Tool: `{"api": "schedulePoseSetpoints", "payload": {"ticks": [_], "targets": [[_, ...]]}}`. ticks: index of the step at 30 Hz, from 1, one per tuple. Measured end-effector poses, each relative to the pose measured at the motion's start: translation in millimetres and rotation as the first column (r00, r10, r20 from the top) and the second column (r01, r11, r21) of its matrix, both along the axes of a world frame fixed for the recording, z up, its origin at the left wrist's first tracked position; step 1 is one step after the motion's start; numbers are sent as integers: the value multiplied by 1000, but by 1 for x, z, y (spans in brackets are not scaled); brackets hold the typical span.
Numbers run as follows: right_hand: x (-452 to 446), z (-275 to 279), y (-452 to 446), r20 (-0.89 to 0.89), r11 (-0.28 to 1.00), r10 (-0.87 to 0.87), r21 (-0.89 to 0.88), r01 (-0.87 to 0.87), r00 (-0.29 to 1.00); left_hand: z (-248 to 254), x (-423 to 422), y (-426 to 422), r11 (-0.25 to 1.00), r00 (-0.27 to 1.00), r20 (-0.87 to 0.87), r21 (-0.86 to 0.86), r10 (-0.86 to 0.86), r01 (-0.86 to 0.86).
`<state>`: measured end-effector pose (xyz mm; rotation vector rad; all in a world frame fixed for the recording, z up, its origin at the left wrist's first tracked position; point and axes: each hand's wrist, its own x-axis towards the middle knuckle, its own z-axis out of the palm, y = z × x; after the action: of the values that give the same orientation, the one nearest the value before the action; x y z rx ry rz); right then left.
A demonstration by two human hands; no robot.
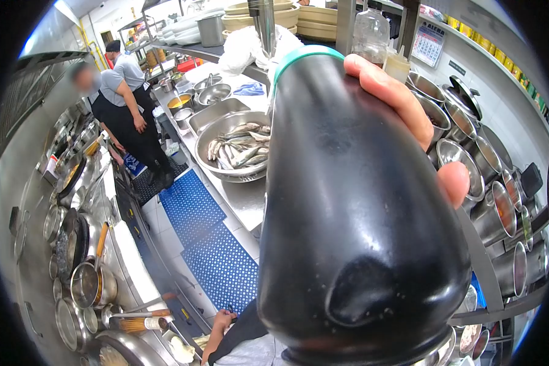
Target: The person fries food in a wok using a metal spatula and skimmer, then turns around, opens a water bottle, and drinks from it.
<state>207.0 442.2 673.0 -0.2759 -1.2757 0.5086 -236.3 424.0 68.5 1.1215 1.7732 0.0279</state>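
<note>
A large black bottle (366,201) with a green rim at its top end fills the middle of the view, very close to the camera. My right hand (402,110) is wrapped round its far right side; only some fingertips show past its edge. Low in the view, beside a dark apron (250,332), is my left hand (224,318), small, with its fingers curled in; what it holds, if anything, is too small to make out. Left of the bottle, a metal bowl of small whole fish (241,146) stands on the steel counter (250,210).
Pans and pots (94,283) line the stove at left. Two people (125,91) in dark aprons stand at the far left of the aisle, over blue mats (216,256). Stacked metal pots (494,213) are at right. Tan basins (317,21) sit on a shelf behind.
</note>
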Motion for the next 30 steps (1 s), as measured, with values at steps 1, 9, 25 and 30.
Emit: {"api": "schedulePoseSetpoints", "payload": {"ticks": [1,9,25,30], "targets": [[-2,-1,-1,-4,1000,2,3,-2,1000,1,0,-1,1000,1000,5,-8,-3,3],[-15,-3,-7,-70,1000,9,22,-8,998,8,2,-3,998,998,-26,19,-51,52],[-2,-1,-4,43,996,-78,52,76,996,-4,7,-2,1000,998,68,-15,7,-6],[11,5,0,161,996,-67,77,55,985,-6,7,1,999,999,50,-32,1,0]]}}
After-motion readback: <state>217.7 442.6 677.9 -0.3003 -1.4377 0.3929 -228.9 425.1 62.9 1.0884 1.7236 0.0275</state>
